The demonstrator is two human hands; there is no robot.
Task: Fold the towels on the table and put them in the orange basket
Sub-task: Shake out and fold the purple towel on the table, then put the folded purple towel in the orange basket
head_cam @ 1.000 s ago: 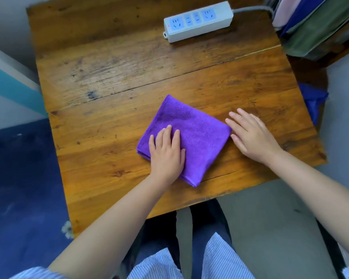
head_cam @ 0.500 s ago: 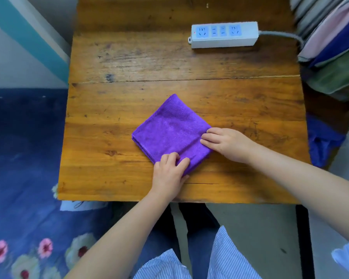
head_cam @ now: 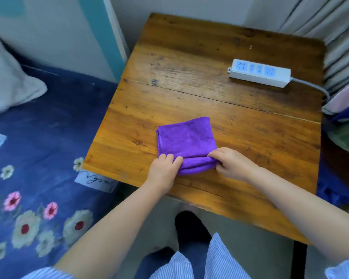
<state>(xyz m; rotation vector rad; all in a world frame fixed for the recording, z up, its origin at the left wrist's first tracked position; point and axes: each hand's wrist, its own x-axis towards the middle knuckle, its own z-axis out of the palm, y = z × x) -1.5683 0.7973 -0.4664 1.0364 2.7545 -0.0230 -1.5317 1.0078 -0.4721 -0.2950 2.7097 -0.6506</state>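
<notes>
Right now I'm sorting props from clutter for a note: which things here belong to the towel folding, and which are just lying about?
Part of the job:
- purple towel, folded, on the wooden table
- left hand and right hand, each gripping its near edge
- orange basket: not in view

Just lying about:
- white power strip
- stacked fabrics at right
- pillow on the floral bedding

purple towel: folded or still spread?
Folded. The purple towel lies as a compact square on the table, stacked layers showing along its near edge, which the left hand and right hand pinch.
</notes>
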